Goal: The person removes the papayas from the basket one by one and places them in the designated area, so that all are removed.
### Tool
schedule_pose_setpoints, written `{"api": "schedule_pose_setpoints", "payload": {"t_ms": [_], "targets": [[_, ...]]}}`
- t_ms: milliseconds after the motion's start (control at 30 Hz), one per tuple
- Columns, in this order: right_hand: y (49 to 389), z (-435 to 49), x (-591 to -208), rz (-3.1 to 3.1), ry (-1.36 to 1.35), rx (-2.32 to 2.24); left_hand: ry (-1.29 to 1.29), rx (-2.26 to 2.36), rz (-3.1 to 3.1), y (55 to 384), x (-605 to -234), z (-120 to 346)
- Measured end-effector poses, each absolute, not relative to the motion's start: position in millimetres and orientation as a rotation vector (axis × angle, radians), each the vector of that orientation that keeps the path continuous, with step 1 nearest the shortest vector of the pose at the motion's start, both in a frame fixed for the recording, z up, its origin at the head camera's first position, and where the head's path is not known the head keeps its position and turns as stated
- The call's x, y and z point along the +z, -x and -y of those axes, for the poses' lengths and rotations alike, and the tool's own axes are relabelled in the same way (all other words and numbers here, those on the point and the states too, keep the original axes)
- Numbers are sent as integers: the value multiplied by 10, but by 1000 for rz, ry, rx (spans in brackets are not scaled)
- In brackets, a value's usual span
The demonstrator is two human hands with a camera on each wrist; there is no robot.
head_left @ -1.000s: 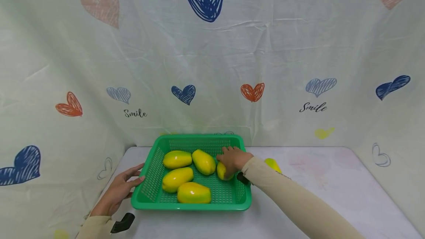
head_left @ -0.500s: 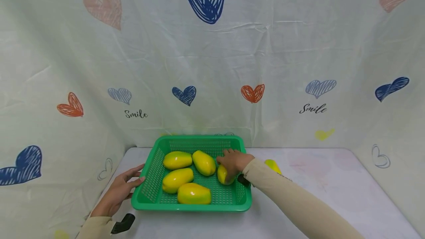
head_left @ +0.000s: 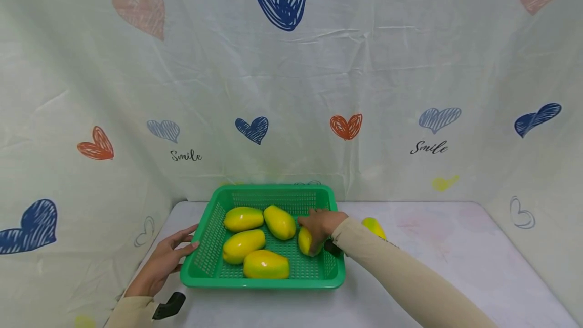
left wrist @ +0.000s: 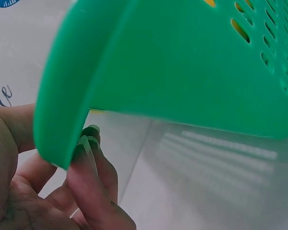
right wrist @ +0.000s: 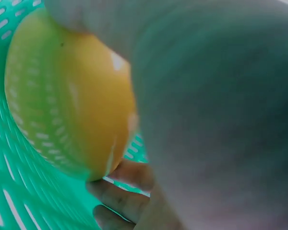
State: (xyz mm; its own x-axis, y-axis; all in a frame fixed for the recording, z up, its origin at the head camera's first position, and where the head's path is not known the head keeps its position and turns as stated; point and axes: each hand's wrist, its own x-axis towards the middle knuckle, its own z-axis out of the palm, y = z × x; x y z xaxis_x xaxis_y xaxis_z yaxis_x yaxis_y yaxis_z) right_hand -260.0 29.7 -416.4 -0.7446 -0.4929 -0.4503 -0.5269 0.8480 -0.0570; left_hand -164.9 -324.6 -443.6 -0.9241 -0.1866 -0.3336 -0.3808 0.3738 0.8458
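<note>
A green plastic basket with slotted sides stands on the table and holds several yellow papayas. At its left side my left hand grips the rim, fingers curled beneath the edge in the left wrist view. Inside the basket, near the right wall, my right hand holds a yellow-green papaya between thumb and fingers. In the head view the hand partly hides that papaya. The right wrist view shows fingertips at its lower end, close to the slotted wall.
One more papaya lies on the white table right of the basket, partly behind my right sleeve. A white curtain printed with hearts hangs behind the table and along its sides.
My right hand has shifted slightly nearer to me with the papaya, still inside the basket. My left hand and the other papayas have stayed in place.
</note>
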Motion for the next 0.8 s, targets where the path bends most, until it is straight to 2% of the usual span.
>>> {"api": "schedule_pose_setpoints", "payload": {"t_ms": [200,500,800], "targets": [[2551,-323,-4176,-2572,784,7,508,1584,-2436,1644,-4429,3247],[2424,-460,-4111,-2643,1109,-135,505,1583,-2431,1650,-4443,3252],[2264,-736,-4007,-2668,1244,-347,525,1612,-2405,1652,-4415,3242]]}}
